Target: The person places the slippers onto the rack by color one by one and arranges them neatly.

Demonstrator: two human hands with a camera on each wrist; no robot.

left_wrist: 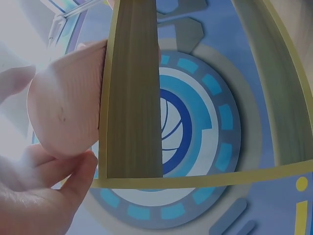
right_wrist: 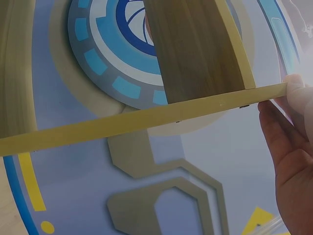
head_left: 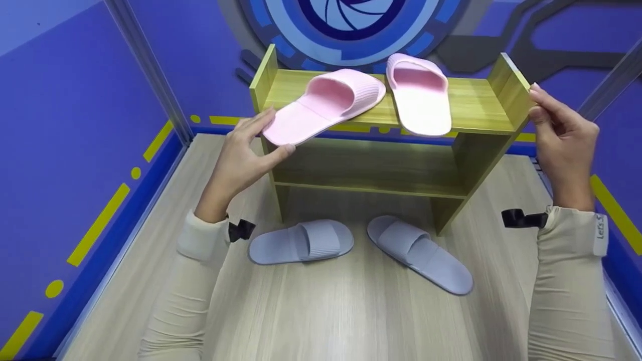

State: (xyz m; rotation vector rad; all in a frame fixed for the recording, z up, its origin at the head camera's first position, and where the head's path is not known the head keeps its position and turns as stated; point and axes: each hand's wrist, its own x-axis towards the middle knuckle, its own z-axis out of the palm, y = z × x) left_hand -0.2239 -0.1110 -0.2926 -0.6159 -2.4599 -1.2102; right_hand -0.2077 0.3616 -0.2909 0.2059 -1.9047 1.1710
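Note:
My left hand (head_left: 246, 150) holds the heel end of a pink slipper (head_left: 321, 108), thumb on the near edge and fingers on the far one. That slipper lies slanted on the top board of a wooden shoe rack (head_left: 471, 105), its toe pointing right and its heel jutting past the front edge. In the left wrist view, the slipper's pale underside (left_wrist: 63, 107) shows beside the board. A second pink slipper (head_left: 424, 95) sits to its right, toe toward the wall. With thumb and fingers, my right hand (head_left: 567, 140) pinches the front edge of the rack's right side panel (right_wrist: 195, 107).
Two grey slippers, a left one (head_left: 301, 242) and a right one (head_left: 421, 254), lie on the wood-grain floor (head_left: 331, 316) before the rack. Below the top board is a lower shelf (head_left: 371, 168). Blue patterned walls (head_left: 75, 125) enclose the back and sides.

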